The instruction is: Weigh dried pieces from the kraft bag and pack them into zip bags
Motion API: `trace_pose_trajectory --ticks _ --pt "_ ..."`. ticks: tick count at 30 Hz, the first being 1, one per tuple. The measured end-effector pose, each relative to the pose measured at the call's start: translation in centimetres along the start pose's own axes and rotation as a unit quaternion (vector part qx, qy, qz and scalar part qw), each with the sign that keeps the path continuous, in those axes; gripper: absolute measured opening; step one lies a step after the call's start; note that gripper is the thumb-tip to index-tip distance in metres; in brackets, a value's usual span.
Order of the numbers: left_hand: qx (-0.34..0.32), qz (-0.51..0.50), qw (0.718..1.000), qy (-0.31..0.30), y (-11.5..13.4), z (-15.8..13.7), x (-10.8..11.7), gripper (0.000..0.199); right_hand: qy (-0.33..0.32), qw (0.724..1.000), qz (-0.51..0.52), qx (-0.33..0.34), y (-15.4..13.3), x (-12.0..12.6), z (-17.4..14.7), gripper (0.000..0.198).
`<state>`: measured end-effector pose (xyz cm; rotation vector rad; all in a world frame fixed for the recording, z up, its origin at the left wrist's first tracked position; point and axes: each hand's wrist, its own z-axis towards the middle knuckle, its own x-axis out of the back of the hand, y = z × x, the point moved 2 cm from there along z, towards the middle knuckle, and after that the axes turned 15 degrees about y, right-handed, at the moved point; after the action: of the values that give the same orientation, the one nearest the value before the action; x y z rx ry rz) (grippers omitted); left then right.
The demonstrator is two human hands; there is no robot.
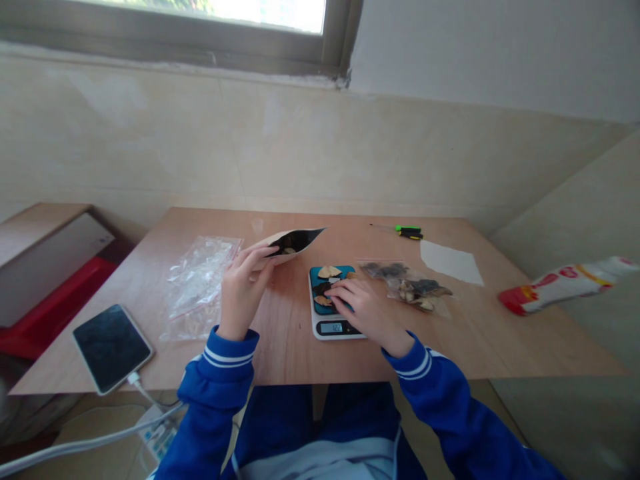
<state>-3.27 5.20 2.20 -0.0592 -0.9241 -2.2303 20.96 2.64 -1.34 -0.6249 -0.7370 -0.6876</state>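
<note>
My left hand (246,287) is closed on the edge of a paper pouch (285,259), which is tilted with its dark mouth open and a few pale pieces inside. To its right lies a small kitchen scale (324,328), white with a blue top and a lit display. Pale dried slices (329,272) and dark dried pieces (321,289) rest on the blue plate. My right hand (364,305) reaches over the scale's right side, its fingers bent together at the pieces. What lies under those fingertips is hidden.
Clear bags of dried pieces (420,291) lie right of the scale. Beyond are screwdrivers (407,231), white paper (451,261) and a tipped bottle (565,285). Clear plastic bags (197,283) and a cabled tablet (113,349) lie left on the wooden table (285,357).
</note>
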Motion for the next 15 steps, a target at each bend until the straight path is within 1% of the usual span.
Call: trace_pose_trajectory --ticks 2,6,11,15 --pt "0.003 0.0 1.0 0.003 -0.1 0.1 0.0 0.019 0.021 0.999 0.011 -0.021 0.6 0.9 0.0 0.021" --pt "0.009 0.003 1.0 0.004 -0.1 0.5 -0.1 0.019 0.032 0.999 0.023 -0.036 1.3 1.9 -0.8 0.021" --pt "0.015 0.006 1.0 0.007 0.2 0.6 -0.1 0.016 0.034 0.997 0.031 -0.061 1.6 2.1 -2.2 0.021" --pt "0.014 0.012 1.0 0.011 0.3 0.5 -0.1 0.014 0.035 0.996 0.04 -0.072 1.9 2.2 -2.6 0.021"
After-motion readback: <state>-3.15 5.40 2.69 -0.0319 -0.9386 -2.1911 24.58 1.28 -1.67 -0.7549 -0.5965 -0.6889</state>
